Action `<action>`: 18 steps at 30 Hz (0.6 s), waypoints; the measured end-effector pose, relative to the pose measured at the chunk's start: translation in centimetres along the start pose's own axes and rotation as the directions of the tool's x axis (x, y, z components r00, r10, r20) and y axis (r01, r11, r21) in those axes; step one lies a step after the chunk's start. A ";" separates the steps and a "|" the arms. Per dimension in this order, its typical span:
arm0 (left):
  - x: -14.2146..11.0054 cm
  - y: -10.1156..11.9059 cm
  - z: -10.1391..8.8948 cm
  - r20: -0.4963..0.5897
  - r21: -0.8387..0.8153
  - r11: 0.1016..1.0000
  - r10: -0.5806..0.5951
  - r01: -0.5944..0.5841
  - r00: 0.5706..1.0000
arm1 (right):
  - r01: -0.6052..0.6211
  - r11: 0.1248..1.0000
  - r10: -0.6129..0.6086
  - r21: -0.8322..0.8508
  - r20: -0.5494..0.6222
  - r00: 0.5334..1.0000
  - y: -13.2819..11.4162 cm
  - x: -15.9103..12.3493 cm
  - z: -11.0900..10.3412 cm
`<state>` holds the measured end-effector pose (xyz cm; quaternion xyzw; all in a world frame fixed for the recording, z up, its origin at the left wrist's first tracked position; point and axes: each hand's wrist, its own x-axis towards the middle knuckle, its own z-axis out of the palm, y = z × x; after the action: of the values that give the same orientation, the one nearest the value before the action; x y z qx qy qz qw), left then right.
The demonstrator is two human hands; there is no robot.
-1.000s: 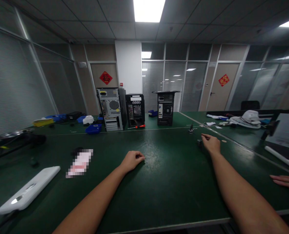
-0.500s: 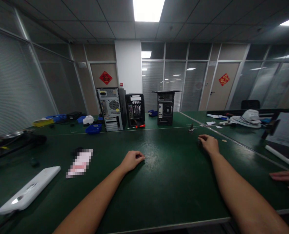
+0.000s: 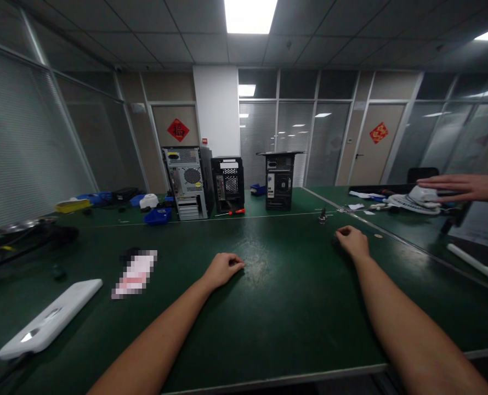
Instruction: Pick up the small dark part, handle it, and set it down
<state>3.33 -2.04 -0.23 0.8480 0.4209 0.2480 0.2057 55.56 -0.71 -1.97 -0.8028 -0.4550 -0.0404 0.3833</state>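
Note:
My left hand (image 3: 223, 270) rests on the green table (image 3: 293, 307) with its fingers curled toward the thumb, beside a pale worn patch. Anything between those fingertips is hidden. Farther right, my right hand (image 3: 353, 241) lies on the tabletop, thumb and fingers pinched together. A small dark shape shows at its fingertips, too unclear to name. Just beyond that hand stands a small dark metal piece (image 3: 322, 217), and a small round tan disc (image 3: 378, 236) lies to its right.
Three computer towers stand at the back: a silver one (image 3: 190, 184), a black one (image 3: 228, 184) and another black one (image 3: 279, 184). A red-handled screwdriver (image 3: 236, 212) lies before them. At left are a white device (image 3: 50, 318) and a blue tray (image 3: 158, 216). Another person's hand (image 3: 466, 187) reaches in at right.
The other person's hand has risen from the table at the lower right to above the white items. My own hands have stayed in place.

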 end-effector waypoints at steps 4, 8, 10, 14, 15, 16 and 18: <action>0.0 0.0 0.1 0.006 -0.001 1.000 -0.001 0.001 1.000 | -0.057 0.998 0.057 -0.019 -0.007 0.998 0.0 0.1 0.0; 0.1 0.0 0.1 0.012 0.008 1.000 -0.013 0.012 1.000 | -0.072 0.997 0.072 -0.007 -0.010 0.997 -0.1 0.0 0.0; 0.1 0.0 0.1 0.013 0.009 1.000 -0.014 0.014 1.000 | -0.068 0.998 0.068 -0.007 -0.011 0.998 -0.3 -0.1 -0.2; 0.1 0.0 0.0 0.016 -0.011 1.000 -0.007 0.008 1.000 | -0.046 0.998 0.047 -0.050 0.017 0.999 -1.1 -0.5 -0.4; 0.0 0.0 0.0 0.017 -0.016 1.000 -0.006 0.006 1.000 | -0.042 0.997 0.044 -0.064 0.025 0.999 -1.3 -0.6 -0.5; 0.0 0.0 0.0 0.017 -0.018 1.000 -0.004 0.004 1.000 | -0.041 0.996 0.043 -0.076 0.032 0.999 -1.5 -0.6 -0.5; 0.0 0.0 0.1 0.016 -0.013 1.000 -0.004 0.004 1.000 | -0.047 0.994 0.051 -0.097 0.038 0.998 -1.8 -0.7 -0.6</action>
<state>3.35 -2.01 -0.30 0.8477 0.4192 0.2437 0.2152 53.99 -1.02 -0.82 -0.8319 -0.4404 -0.0364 0.3357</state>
